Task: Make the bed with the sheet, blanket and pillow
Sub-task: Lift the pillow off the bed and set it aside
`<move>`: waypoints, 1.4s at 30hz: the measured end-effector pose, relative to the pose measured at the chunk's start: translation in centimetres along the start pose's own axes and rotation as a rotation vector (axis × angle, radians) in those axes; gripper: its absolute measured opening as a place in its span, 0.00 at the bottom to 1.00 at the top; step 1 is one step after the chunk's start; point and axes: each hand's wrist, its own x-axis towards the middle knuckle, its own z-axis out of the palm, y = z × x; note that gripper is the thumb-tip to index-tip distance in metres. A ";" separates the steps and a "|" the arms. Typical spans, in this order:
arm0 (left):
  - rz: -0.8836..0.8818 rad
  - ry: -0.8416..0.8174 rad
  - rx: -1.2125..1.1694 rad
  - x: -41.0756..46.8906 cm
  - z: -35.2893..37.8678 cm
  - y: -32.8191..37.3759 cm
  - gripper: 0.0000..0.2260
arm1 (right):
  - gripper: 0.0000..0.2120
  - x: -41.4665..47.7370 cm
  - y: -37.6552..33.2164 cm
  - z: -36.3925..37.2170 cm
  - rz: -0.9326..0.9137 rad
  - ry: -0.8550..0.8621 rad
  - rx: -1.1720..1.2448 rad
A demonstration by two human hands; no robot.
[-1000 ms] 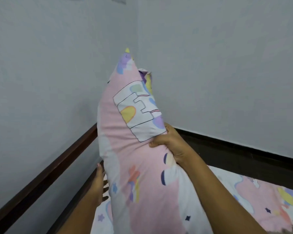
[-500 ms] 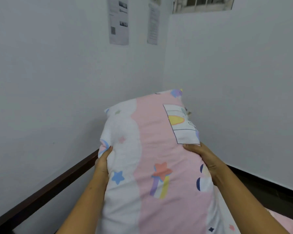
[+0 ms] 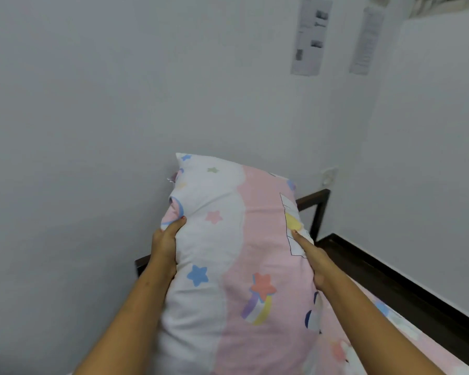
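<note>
Pillow (image 3: 236, 255), between left hand (image 3: 165, 239), right hand (image 3: 313, 259) (gripped)

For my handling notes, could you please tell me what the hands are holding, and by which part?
The pink-and-white star-printed pillow, gripped by its two long side edges: left hand on the white side, right hand on the pink side.

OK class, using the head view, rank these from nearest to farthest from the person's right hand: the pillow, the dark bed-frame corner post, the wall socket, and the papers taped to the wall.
1. Pillow: gripped by the right hand on its right edge.
2. Bed-frame corner post: just behind, to the right.
3. Wall socket: above the post.
4. Papers: high up the wall.
</note>
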 end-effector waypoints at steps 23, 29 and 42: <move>0.157 0.855 -0.027 -26.5 -45.9 15.2 0.21 | 0.05 -24.6 15.4 43.1 -0.120 -0.788 -0.080; 0.198 1.022 -0.056 -33.8 -52.6 16.0 0.23 | 0.05 -32.7 16.7 51.0 -0.261 -0.998 -0.159; 0.025 1.357 -0.267 -35.6 -61.3 12.2 0.18 | 0.05 -42.6 18.8 64.5 -0.694 -1.377 -0.436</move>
